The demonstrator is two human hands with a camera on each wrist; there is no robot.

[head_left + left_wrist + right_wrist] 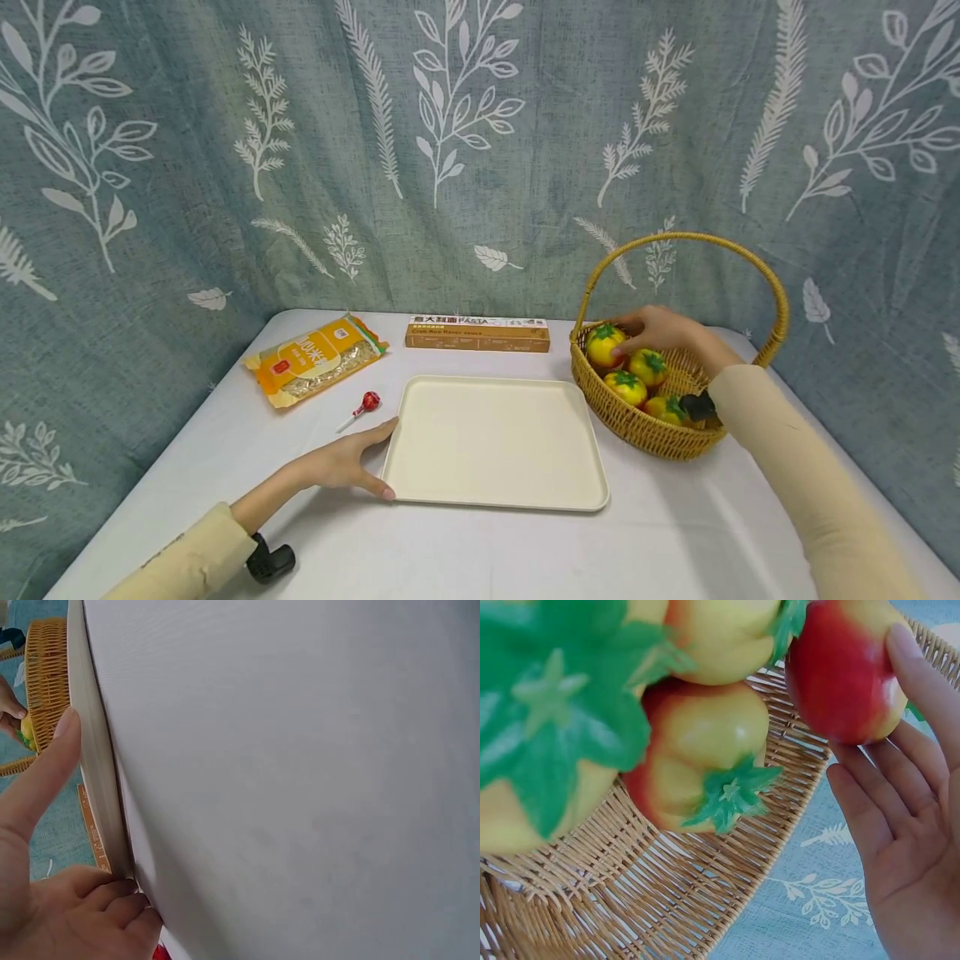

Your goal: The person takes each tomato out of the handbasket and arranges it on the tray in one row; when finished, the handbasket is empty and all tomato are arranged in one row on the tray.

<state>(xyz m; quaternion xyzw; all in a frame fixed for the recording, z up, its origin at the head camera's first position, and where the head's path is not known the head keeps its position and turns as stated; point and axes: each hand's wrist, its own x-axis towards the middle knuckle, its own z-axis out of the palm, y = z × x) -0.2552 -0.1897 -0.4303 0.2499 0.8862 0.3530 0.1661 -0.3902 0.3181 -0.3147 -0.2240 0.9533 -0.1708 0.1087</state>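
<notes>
My right hand (654,327) is over the left back part of a wicker basket (678,447). Thumb and fingers grip a red-and-yellow persimmon (840,671), the thumb on one side and the fingertips on the other. Several more yellow persimmons with green leafy tops, such as this persimmon (626,387), lie in the basket beside it. At the left edge of a cream rectangular tray (495,442) rests my left hand (343,460). Its thumb and fingers are spread apart and touch the tray's outer side, as the left wrist view also shows.
Behind the tray lies a brown pasta box (477,335). An orange bag of grain (318,360) is at the back left, with a red lollipop (367,403) in front of it. The basket's tall handle (780,308) arches over the right forearm. A patterned curtain (480,167) encloses the table.
</notes>
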